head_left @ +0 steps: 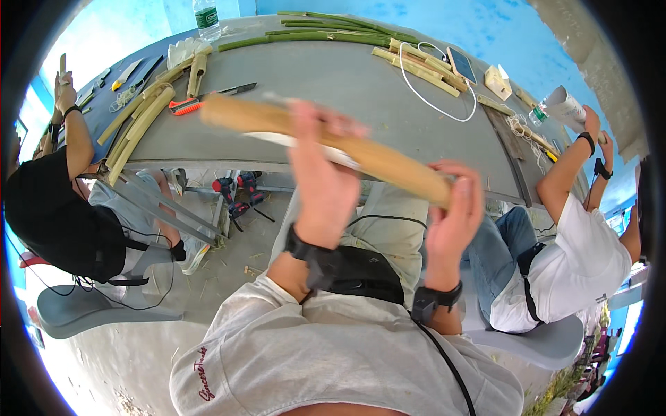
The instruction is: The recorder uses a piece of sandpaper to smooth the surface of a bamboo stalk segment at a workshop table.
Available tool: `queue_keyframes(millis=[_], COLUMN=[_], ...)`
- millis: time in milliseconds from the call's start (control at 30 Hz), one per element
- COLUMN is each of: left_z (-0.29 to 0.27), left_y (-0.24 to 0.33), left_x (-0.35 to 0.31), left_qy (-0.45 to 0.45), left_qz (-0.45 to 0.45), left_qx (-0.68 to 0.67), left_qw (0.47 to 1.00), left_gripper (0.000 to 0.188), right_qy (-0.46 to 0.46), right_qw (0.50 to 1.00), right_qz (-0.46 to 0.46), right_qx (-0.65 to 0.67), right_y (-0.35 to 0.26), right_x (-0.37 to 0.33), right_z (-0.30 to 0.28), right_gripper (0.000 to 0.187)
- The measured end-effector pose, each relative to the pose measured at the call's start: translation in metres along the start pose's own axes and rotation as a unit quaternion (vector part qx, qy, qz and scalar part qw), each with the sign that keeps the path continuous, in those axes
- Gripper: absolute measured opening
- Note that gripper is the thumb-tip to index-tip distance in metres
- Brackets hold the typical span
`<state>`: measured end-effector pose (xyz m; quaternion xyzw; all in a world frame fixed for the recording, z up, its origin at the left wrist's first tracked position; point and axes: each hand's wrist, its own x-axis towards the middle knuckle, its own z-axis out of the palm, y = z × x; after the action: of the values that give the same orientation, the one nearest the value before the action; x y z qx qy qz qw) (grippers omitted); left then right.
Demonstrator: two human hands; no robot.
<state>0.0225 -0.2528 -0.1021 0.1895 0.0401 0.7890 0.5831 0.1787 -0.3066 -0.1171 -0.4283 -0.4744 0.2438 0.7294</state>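
Observation:
A tan length of bamboo (399, 166) slants in front of me, over the near table edge, its far left end higher than its right. My left hand (322, 170) is closed around its middle, the fingers smeared by motion. A thin white strip or sheet (340, 157) shows along the underside of the bamboo by that hand; its kind cannot be made out. My right hand (454, 215) grips the right end, fingers curled over it. An orange-handled cutter (186, 106) lies on the table past the bamboo's left end.
The grey table (305, 76) bears green bamboo stalks (319, 36), split bamboo pieces (149, 118), a phone (460, 64) with a white cable (437, 114) and a water bottle (207, 19). People sit at left (62, 208) and right (562, 270). Power drills (236, 197) stand below the table.

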Motion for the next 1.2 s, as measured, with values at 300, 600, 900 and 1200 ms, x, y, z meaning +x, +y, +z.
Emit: queue_keyframes(millis=[300, 600, 900, 1200], left_z=[-0.013, -0.002, -0.006, -0.018], left_y=[0.035, -0.008, -0.001, 0.036], left_x=[0.024, -0.006, -0.002, 0.027], left_qy=[0.058, -0.02, -0.014, 0.093], left_qz=[0.069, -0.053, -0.001, 0.08], left_qx=[-0.037, 0.015, -0.004, -0.037], left_qw=[0.995, 0.998, 1.0, 0.992], left_gripper=[0.036, 0.031, 0.031, 0.031], right_qy=[-0.016, -0.098, -0.06, -0.056], right_qw=[1.0, 0.994, 0.997, 0.998], right_qz=[0.01, 0.021, -0.002, -0.005], right_qx=[0.011, 0.036, 0.049, 0.034], right_y=[-0.007, 0.007, 0.006, 0.004], right_x=[0.021, -0.005, 0.001, 0.016], right_z=[-0.036, -0.003, -0.004, -0.04], right_gripper=[0.022, 0.02, 0.022, 0.026])
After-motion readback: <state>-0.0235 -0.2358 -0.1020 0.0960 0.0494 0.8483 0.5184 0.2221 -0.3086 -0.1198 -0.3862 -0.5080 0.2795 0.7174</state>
